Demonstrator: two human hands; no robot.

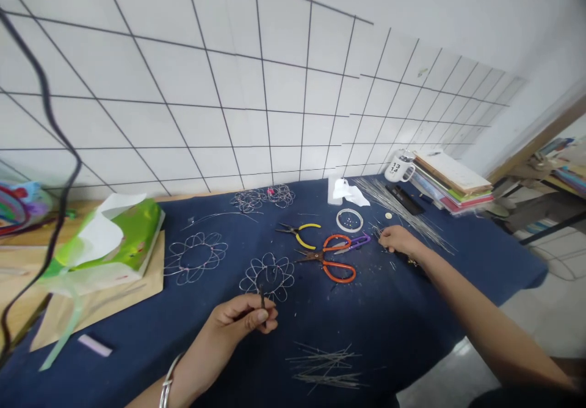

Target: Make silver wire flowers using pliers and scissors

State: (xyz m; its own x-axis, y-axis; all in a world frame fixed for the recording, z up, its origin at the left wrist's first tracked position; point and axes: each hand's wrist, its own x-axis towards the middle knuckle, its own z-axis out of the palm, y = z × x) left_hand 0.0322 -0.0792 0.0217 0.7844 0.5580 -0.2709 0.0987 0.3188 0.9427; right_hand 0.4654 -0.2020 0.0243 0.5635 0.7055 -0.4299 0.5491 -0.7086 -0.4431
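Both hands are well apart over the dark blue cloth (375, 316). Here's the left hand (242, 319), bangle (166, 386) on the wrist, thumb and fingers pinched firmly on a thin dark tool (262, 299). The tool's tip crosses the near edge of a wire flower (274, 266), a ring of looped petals lying on the cloth; whether they touch, I can't tell. A second wire flower (185, 268) lies off to its left. Over to the right, the right hand (397, 240) has its fingers bunched at some short wire bits (376, 229), and whether it grips one is too small to make out. Between the hands, orange-handled cutters (317, 256), purple-handled snips (359, 242) right by them, yellow-handled pliers (296, 233) just behind! A round white dish (339, 220) holds tiny pieces, and closest to the person, straight wires (326, 362) lie crisscrossed in a loose heap.
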